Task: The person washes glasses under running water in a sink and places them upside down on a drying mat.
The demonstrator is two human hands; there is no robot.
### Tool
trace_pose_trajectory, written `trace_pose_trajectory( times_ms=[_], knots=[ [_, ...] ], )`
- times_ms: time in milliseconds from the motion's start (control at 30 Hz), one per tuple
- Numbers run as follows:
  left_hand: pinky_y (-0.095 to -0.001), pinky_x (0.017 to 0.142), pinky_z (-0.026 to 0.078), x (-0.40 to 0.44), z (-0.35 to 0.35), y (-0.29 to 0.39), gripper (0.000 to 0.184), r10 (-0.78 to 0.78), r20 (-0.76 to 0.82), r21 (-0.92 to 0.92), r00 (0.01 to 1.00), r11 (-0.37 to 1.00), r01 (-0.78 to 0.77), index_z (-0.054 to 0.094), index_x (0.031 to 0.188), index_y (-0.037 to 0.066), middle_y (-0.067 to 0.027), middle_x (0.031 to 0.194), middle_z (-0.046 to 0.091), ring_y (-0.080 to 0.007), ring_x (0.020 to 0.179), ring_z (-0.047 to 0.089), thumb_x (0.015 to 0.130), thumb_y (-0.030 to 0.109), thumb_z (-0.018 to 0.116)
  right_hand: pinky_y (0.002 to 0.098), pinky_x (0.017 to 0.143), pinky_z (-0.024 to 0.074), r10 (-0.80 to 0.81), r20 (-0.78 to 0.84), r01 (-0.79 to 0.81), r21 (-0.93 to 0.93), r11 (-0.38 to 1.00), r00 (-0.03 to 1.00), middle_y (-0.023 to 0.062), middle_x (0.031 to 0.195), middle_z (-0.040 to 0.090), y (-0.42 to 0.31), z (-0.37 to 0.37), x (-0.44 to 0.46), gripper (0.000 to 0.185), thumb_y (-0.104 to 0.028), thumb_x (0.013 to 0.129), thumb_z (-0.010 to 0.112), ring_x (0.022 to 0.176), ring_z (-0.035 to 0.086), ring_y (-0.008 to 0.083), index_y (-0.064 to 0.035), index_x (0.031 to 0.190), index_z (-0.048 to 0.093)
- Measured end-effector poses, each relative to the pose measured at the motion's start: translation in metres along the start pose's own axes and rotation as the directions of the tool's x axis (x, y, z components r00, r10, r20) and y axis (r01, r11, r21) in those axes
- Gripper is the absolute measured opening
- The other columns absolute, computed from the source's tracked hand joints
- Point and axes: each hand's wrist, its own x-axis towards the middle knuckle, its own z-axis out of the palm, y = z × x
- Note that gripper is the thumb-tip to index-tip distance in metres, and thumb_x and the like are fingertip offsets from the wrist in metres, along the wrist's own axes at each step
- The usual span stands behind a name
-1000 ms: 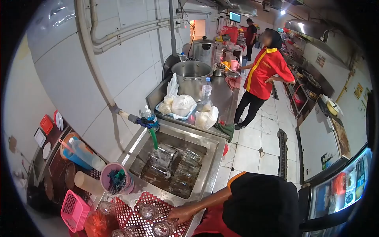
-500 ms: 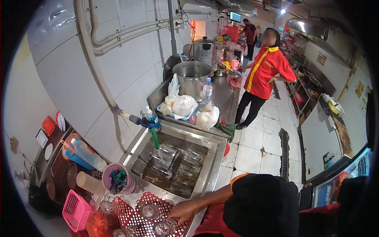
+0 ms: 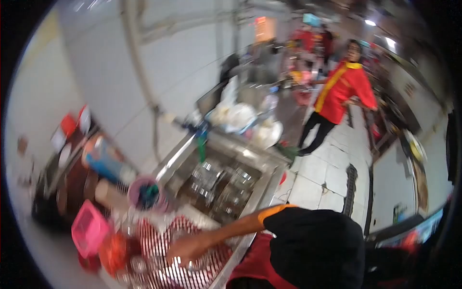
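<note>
My right hand (image 3: 186,248) reaches in over the red perforated mat (image 3: 159,241) beside the sink, its fingers smeared by motion. It is right by a clear glass (image 3: 198,263) on the mat; whether it grips a glass cannot be made out. Another glass (image 3: 137,264) stands near the mat's left side. Further glassware (image 3: 207,176) lies in the steel sink (image 3: 262,192), below a green hose (image 3: 201,148) on the tap. My left hand is out of view.
Left of the mat are a pink basket (image 3: 89,229), an orange-red plastic bag (image 3: 113,254) and a pink tub (image 3: 144,192) with dark green stuff inside. White bags (image 3: 240,117) sit on the counter behind the sink. A person in a red shirt (image 3: 344,91) stands in the aisle.
My right hand has moved left across the mat. The camera view has shifted and become blurred. The person in red still stands in the aisle.
</note>
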Motion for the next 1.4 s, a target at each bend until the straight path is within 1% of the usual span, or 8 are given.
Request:
trace_pose_trajectory(
  times_ms=[67, 100, 233, 267, 433, 833, 1333, 1400],
  knots=[
    [-0.0408, 0.099, 0.038, -0.007, -0.008, 0.012, 0.073, -0.192, 0.019, 0.040, 0.981, 0.981, 0.191, 0.045, 0.128, 0.001, -0.0213, 0.123, 0.052, -0.0343, 0.116, 0.049, 0.068, 0.031, 0.074, 0.0417, 0.090, 0.0427, 0.170, 0.046, -0.174, 0.099, 0.980, 0.984, 0.0134, 0.111, 0.058, 0.010, -0.005, 0.011, 0.041, -0.025, 0.079, 0.061, 0.106, 0.055, 0.0297, -0.0070, 0.115, 0.053],
    [-0.0399, 0.100, 0.037, 0.001, 0.028, -0.044, 0.074, 0.093, -0.123, -0.156, 0.988, 0.982, -0.111, 0.044, 0.129, 0.001, -0.0209, 0.127, 0.050, -0.0328, 0.118, 0.048, 0.066, 0.026, 0.075, 0.0421, 0.088, 0.0440, 0.124, 0.059, -0.132, 0.152, 0.980, 0.991, 0.0133, 0.108, 0.059, 0.009, -0.016, 0.024, 0.039, -0.028, 0.080, 0.059, 0.103, 0.056, 0.0300, -0.0066, 0.112, 0.055],
    [-0.0387, 0.102, 0.035, -0.002, -0.009, -0.017, 0.068, 0.016, 0.068, -0.123, 0.998, 0.992, -0.008, 0.044, 0.126, 0.001, -0.0205, 0.122, 0.049, -0.0351, 0.116, 0.046, 0.060, 0.002, 0.060, 0.0413, 0.083, 0.0466, -0.024, 0.069, 0.026, -0.022, 0.999, 0.997, 0.0129, 0.102, 0.061, 0.019, -0.013, 0.081, 0.034, -0.013, 0.074, 0.062, 0.096, 0.058, 0.0325, -0.0077, 0.107, 0.058],
    [-0.0398, 0.100, 0.036, 0.013, 0.023, -0.066, 0.068, 0.273, -0.086, -0.168, 0.958, 0.944, -0.284, 0.042, 0.127, 0.002, -0.0225, 0.121, 0.047, -0.0381, 0.113, 0.047, 0.060, 0.002, 0.056, 0.0414, 0.086, 0.0460, -0.037, 0.135, 0.051, -0.101, 0.994, 0.990, 0.0134, 0.108, 0.058, 0.020, -0.006, 0.097, 0.037, -0.012, 0.074, 0.063, 0.101, 0.056, 0.0322, -0.0084, 0.110, 0.056],
    [-0.0395, 0.097, 0.039, 0.013, 0.010, -0.041, 0.073, -0.045, 0.064, -0.124, 0.997, 0.991, 0.053, 0.042, 0.125, 0.008, -0.0189, 0.119, 0.048, -0.0346, 0.115, 0.047, 0.061, 0.018, 0.074, 0.0427, 0.088, 0.0461, -0.307, 0.206, 0.363, -0.350, 0.863, 0.929, 0.0143, 0.126, 0.047, 0.051, 0.042, 0.150, 0.053, -0.012, 0.073, 0.067, 0.113, 0.048, 0.0343, -0.0114, 0.123, 0.048],
    [-0.0383, 0.100, 0.036, 0.014, -0.018, -0.057, 0.064, 0.437, 0.316, -0.411, 0.842, 0.863, -0.294, 0.051, 0.115, 0.009, -0.0160, 0.120, 0.048, -0.0325, 0.116, 0.045, 0.054, 0.005, 0.069, 0.0477, 0.071, 0.0488, 0.015, 0.407, 0.138, -0.344, 0.929, 0.913, 0.0185, 0.100, 0.051, 0.040, 0.074, 0.170, 0.078, -0.047, 0.058, 0.078, 0.084, 0.060, 0.0386, -0.0174, 0.123, 0.047],
    [-0.0381, 0.101, 0.036, 0.020, -0.035, -0.055, 0.051, 0.428, 0.421, -0.379, 0.800, 0.884, -0.274, 0.054, 0.115, 0.008, -0.0144, 0.127, 0.046, -0.0300, 0.121, 0.043, 0.066, 0.009, 0.070, 0.0477, 0.069, 0.0494, 0.060, 0.292, -0.039, -0.079, 0.996, 0.954, 0.0198, 0.098, 0.055, -0.012, 0.089, 0.134, 0.078, -0.054, 0.061, 0.075, 0.081, 0.060, 0.0390, -0.0072, 0.119, 0.051],
    [-0.0384, 0.096, 0.040, 0.029, -0.032, -0.050, 0.048, 0.259, 0.315, -0.326, 0.913, 0.933, -0.152, 0.054, 0.113, 0.007, -0.0152, 0.124, 0.048, -0.0301, 0.117, 0.047, 0.069, 0.013, 0.071, 0.0459, 0.082, 0.0458, 0.029, 0.159, 0.036, -0.394, 0.918, 0.987, 0.0179, 0.109, 0.054, 0.031, 0.051, 0.164, 0.070, -0.040, 0.062, 0.079, 0.103, 0.053, 0.0378, -0.0126, 0.121, 0.051]
  ],
)
